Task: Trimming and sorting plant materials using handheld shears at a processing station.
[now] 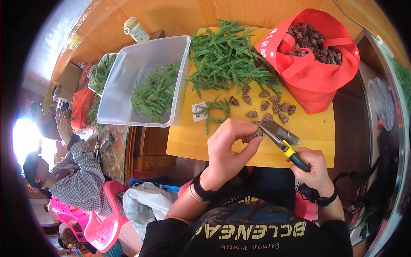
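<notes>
My left hand [231, 147] pinches a brown pine cone [251, 138] between thumb and fingertips over the yellow board [188, 147]. Wrapped round the handles of yellow-and-black pliers [286, 149] is my right hand [314, 168]. The pliers' metal jaws meet the top of the cone; whether they grip anything there is too small to tell. Just beyond lies a dark brown bundle [284, 133] in clear wrap. Several loose pine cones [264, 105] are scattered behind it. A green sprig ring [218, 112] with a white tag [199, 111] lies left of them.
Green artificial sprigs [227, 60] are heaped at the back. A clear plastic bin [141, 51] holds more greenery at left. A red bag [312, 85] full of pine cones stands back right. At far left, a co-worker in a checked shirt [85, 175] sits on a pink chair [102, 231].
</notes>
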`<act>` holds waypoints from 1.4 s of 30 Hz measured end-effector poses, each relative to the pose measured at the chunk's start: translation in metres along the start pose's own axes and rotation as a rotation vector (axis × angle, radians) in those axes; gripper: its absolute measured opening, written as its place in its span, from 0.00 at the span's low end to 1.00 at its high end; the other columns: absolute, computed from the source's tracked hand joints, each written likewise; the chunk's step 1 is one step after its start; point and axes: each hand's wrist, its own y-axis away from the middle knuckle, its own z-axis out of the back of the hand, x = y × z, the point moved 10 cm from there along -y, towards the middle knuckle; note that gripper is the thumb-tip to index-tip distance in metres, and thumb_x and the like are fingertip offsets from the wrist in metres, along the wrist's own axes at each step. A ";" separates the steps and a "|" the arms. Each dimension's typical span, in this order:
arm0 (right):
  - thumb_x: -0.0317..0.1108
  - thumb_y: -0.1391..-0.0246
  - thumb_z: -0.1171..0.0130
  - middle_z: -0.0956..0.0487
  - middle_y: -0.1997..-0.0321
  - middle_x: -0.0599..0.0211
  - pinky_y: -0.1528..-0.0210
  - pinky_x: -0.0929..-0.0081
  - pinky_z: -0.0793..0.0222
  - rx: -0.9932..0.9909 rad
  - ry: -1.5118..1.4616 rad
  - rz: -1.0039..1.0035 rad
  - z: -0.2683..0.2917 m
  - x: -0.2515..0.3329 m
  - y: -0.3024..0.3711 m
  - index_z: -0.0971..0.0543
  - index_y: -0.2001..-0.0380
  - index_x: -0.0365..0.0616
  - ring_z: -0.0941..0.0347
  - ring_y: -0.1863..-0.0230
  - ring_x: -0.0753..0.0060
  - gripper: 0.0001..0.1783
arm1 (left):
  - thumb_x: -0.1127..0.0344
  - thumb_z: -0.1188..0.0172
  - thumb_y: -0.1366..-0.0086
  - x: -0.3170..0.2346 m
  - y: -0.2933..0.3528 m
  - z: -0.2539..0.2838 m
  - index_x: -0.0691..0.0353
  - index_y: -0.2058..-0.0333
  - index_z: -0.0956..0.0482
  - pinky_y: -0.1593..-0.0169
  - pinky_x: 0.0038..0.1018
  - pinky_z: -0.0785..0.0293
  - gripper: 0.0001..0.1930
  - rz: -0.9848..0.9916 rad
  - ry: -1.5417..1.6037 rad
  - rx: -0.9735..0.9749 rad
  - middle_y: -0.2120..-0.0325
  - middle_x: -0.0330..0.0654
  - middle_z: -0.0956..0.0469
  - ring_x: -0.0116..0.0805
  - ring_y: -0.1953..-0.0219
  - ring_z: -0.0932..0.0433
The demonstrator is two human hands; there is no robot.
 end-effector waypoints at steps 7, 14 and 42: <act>0.30 0.61 0.43 0.24 0.75 0.59 0.75 0.79 0.37 0.003 0.034 0.001 0.003 0.002 0.000 0.32 0.85 0.35 0.32 0.78 0.74 0.11 | 0.76 0.44 0.40 0.049 0.016 -0.024 0.69 0.61 0.31 0.61 0.22 0.24 0.10 0.612 0.897 0.026 0.66 0.44 0.25 0.29 0.64 0.22; 0.32 0.61 0.43 0.24 0.75 0.61 0.77 0.80 0.38 0.041 -0.018 -0.075 -0.002 -0.010 0.001 0.28 0.82 0.35 0.33 0.80 0.77 0.10 | 0.85 0.40 0.50 0.005 0.001 0.002 0.69 0.65 0.28 0.62 0.22 0.25 0.13 0.024 0.014 -0.070 0.66 0.46 0.26 0.30 0.67 0.24; 0.26 0.54 0.44 0.23 0.65 0.54 0.56 0.72 0.33 -0.197 0.419 -0.137 0.044 -0.016 0.000 0.25 0.64 0.37 0.26 0.59 0.58 0.11 | 0.78 0.40 0.43 0.062 0.027 -0.019 0.69 0.56 0.28 0.54 0.19 0.30 0.15 0.558 0.756 -0.079 0.61 0.38 0.25 0.22 0.60 0.26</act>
